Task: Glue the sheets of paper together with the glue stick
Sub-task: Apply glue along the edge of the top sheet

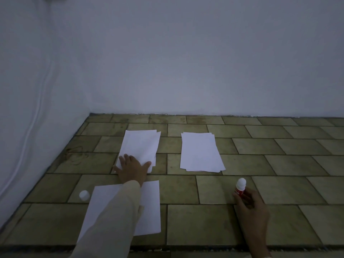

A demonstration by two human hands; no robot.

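Observation:
Two stacks of white paper lie on the tiled surface: a left stack (141, 146) and a right stack (200, 152). A single sheet (150, 207) lies nearer me, partly under my left sleeve. My left hand (132, 169) rests flat with fingers spread on the near edge of the left stack. My right hand (250, 205) grips the red glue stick (240, 188), which stands upright with its white tip up. A white cap (84, 195) sits alone to the left of the single sheet.
White walls close off the far side and the left side of the tiled surface (279, 164). A white cord (32, 116) runs down the left wall. The surface's near edge (195, 247) runs along the bottom of the view.

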